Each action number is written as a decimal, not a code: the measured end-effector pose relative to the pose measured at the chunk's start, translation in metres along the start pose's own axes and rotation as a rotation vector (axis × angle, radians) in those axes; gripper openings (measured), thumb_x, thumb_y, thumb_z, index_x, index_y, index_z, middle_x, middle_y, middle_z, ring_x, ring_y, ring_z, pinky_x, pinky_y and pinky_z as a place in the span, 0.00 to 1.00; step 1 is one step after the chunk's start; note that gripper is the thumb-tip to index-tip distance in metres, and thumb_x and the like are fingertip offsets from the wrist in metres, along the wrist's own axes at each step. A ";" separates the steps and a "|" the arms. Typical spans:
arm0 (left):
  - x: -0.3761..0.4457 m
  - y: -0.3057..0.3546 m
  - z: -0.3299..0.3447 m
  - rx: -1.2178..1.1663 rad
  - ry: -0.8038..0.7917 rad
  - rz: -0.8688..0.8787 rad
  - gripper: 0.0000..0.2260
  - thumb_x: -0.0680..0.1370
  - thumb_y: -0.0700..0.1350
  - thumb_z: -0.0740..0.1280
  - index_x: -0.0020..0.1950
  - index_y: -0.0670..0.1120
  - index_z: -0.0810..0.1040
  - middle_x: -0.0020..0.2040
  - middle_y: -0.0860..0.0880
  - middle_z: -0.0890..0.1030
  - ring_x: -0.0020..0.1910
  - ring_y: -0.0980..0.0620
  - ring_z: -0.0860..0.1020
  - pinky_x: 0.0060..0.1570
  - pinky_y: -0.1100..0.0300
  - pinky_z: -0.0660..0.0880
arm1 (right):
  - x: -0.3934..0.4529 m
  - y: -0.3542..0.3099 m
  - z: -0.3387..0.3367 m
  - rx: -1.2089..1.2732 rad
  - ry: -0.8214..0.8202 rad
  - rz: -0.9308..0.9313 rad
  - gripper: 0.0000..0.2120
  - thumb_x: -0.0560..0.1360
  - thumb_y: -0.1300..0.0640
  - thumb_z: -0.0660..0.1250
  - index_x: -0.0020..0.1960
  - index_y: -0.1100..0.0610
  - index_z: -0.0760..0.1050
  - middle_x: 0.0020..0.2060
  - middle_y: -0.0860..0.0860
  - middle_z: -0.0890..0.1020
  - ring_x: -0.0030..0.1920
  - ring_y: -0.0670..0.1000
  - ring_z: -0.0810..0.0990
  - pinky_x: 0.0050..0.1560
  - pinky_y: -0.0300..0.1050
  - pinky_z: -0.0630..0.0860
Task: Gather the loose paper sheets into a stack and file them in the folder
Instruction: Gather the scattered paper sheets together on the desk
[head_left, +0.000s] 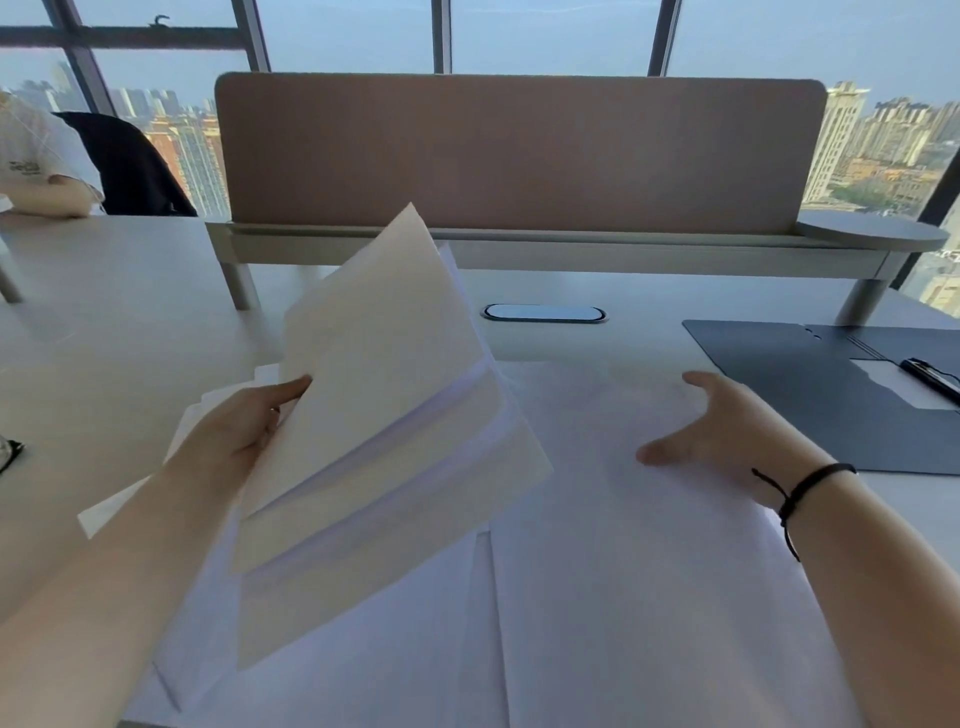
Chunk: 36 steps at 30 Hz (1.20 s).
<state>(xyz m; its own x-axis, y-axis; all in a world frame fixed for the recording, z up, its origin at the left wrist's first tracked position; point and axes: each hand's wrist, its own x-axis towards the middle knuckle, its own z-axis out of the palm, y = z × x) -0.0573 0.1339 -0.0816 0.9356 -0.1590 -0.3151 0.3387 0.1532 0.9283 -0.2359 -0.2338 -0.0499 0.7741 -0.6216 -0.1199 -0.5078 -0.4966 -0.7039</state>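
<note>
My left hand (244, 426) grips a fanned bunch of white paper sheets (384, 415), lifted and tilted above the desk at centre left. More loose white sheets (597, 571) lie flat across the desk in front of me, and a few stick out under my left hand. My right hand (717, 436) rests spread, palm down, on one flat sheet at centre right, holding nothing. A dark blue folder (810, 395) lies open flat at the right, with a white sheet inside and a black clip at its right edge.
A brown divider panel (519, 150) on a raised shelf stands across the back of the desk. An oval cable port (544, 313) sits behind the sheets. Another person's arm (47, 192) and a dark chair are at the far left. Windows behind.
</note>
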 end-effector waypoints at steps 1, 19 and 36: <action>0.000 -0.001 0.001 0.003 -0.038 -0.017 0.06 0.79 0.44 0.66 0.51 0.43 0.80 0.27 0.49 0.84 0.22 0.55 0.81 0.21 0.64 0.78 | 0.003 0.003 -0.002 0.037 0.027 0.016 0.49 0.59 0.59 0.85 0.76 0.54 0.67 0.69 0.58 0.73 0.63 0.59 0.76 0.58 0.52 0.77; -0.034 -0.012 0.038 0.082 -0.305 0.073 0.18 0.75 0.44 0.68 0.62 0.38 0.80 0.57 0.37 0.84 0.47 0.40 0.85 0.47 0.48 0.83 | 0.013 0.006 -0.001 0.629 0.238 -0.088 0.10 0.79 0.61 0.64 0.43 0.57 0.81 0.34 0.53 0.80 0.29 0.53 0.77 0.30 0.43 0.77; -0.043 -0.016 0.053 -0.009 -0.257 0.107 0.13 0.78 0.44 0.65 0.60 0.46 0.84 0.57 0.42 0.85 0.47 0.44 0.85 0.52 0.49 0.80 | 0.011 0.015 -0.032 0.939 0.124 0.045 0.07 0.80 0.62 0.65 0.46 0.57 0.80 0.27 0.49 0.85 0.21 0.46 0.81 0.22 0.40 0.78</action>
<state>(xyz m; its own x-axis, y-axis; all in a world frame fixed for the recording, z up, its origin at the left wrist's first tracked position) -0.1087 0.0870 -0.0728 0.9106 -0.3837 -0.1539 0.2411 0.1906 0.9516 -0.2467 -0.2671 -0.0393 0.6881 -0.7149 -0.1240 0.0169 0.1865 -0.9823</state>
